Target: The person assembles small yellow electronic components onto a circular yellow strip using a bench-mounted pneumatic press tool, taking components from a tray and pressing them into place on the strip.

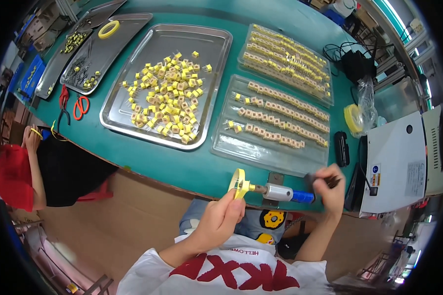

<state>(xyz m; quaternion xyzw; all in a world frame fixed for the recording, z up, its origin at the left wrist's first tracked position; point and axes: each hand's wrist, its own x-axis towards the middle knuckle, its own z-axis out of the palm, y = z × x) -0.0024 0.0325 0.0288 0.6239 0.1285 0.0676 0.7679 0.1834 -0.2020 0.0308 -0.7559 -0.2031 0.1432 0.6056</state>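
Note:
My left hand (217, 220) pinches a narrow roll of yellow tape (238, 178), held at the left end of a small winding fixture (279, 192). A small yellow-wrapped piece (257, 188) sits on the fixture's shaft beside the roll. The fixture has a silver cylinder and a blue section (303, 196), and is mounted at the bench's front edge. At its right end, my right hand (332, 191) closes round a dark crank handle (310, 182), which is partly blurred and hidden by the fingers.
A metal tray (114, 110) carries many loose yellow-wrapped coils. Clear plastic trays (246, 150) hold rows of them. Orange scissors (81, 107) and pliers (63, 101) lie left. A white machine (396, 164) and tape roll (352, 119) stand right. A co-worker's arm (36, 172) is at left.

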